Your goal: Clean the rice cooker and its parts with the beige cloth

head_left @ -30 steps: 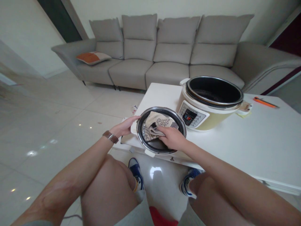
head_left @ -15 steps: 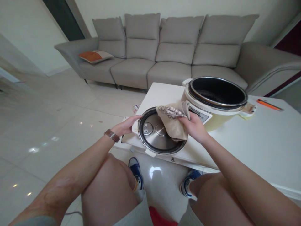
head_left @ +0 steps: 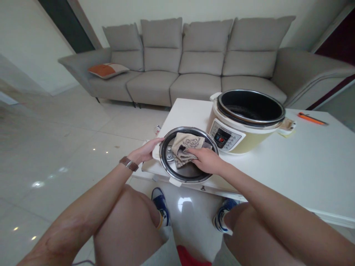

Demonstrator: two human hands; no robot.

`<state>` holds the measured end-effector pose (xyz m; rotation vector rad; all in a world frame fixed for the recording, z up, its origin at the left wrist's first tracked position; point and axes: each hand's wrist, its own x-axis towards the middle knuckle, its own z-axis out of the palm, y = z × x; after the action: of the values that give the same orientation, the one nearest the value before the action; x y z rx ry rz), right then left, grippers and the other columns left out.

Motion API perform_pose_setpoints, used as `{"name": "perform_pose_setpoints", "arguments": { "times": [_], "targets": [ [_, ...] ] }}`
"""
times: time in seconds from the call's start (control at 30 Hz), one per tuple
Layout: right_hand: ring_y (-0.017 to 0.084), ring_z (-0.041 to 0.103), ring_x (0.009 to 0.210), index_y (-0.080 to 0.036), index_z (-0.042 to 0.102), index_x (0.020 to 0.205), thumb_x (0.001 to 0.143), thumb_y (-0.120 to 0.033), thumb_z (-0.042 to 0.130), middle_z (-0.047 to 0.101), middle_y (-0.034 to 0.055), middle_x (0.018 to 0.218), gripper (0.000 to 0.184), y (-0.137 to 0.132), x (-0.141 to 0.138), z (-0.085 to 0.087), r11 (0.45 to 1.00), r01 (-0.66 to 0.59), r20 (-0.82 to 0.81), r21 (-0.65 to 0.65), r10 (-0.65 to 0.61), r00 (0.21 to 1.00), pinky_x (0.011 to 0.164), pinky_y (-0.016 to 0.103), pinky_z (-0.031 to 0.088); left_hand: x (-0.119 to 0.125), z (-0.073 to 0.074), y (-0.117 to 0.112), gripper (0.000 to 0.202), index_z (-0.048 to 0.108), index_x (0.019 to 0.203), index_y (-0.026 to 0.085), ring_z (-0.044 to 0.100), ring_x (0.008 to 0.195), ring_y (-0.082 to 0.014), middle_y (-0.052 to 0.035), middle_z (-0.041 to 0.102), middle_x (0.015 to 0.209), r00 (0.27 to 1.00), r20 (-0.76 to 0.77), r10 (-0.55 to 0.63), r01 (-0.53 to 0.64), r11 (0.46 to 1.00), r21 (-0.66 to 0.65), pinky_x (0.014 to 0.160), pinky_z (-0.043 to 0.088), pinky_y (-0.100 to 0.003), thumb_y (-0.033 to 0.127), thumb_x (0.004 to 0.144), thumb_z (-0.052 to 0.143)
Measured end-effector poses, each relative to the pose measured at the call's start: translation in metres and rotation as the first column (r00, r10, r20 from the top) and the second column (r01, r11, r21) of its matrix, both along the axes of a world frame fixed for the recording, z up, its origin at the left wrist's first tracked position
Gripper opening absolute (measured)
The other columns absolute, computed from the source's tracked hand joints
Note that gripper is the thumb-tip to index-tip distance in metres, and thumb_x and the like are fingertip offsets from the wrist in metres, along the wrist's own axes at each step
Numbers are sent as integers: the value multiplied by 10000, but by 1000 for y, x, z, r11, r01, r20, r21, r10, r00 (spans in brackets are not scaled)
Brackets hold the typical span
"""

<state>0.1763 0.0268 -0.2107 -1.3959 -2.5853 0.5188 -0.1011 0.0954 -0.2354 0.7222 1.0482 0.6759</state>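
Observation:
The round pressure cooker lid (head_left: 194,173) is turned with its metal inner side up, at the near left edge of the white table. My left hand (head_left: 146,150) grips the lid's white edge on the left. A beige patterned cloth (head_left: 184,144) is bunched in my right hand (head_left: 206,159), which presses it against the middle of the lid's inner face. Part of the metal face and a small round valve plate (head_left: 169,155) show beside the cloth. Just beyond, to the right, stands the lidless cream pressure cooker (head_left: 233,136), its control panel facing me and its dark inside visible.
The white table (head_left: 280,166) stretches to the right. An orange utility knife (head_left: 312,118) lies on its far right part. Behind it stands a long grey sofa (head_left: 199,83) with an orange and beige cushion (head_left: 108,70). My knees and shoes are below the table's near edge.
My right hand has moved left and down with the cloth, from the lid's right side onto its middle. My left hand keeps its hold. The view has shifted slightly.

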Motion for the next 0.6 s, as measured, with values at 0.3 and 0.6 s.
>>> {"name": "perform_pose_setpoints", "arguments": {
  "times": [0.3,0.6],
  "targets": [
    [235,722,1060,-223,720,1251,958,-225,503,787,51,1167,365,-6,12,11,960,-197,-427,-201,95,899,995,369,524,1,0,1,212,746,852,107,644,503,-168,-57,719,655,999,-9,35,-35,999,-33,525,557,-273,242,947,613],
    [293,694,1116,-182,733,1154,931,-378,572,784,62,1162,337,16,28,7,915,380,-752,-135,-344,562,1029,442,517,0,2,-1,209,759,899,103,622,502,-153,-54,724,666,1000,20,14,-14,1000,7,537,550,-267,213,958,591]
  ]
}}
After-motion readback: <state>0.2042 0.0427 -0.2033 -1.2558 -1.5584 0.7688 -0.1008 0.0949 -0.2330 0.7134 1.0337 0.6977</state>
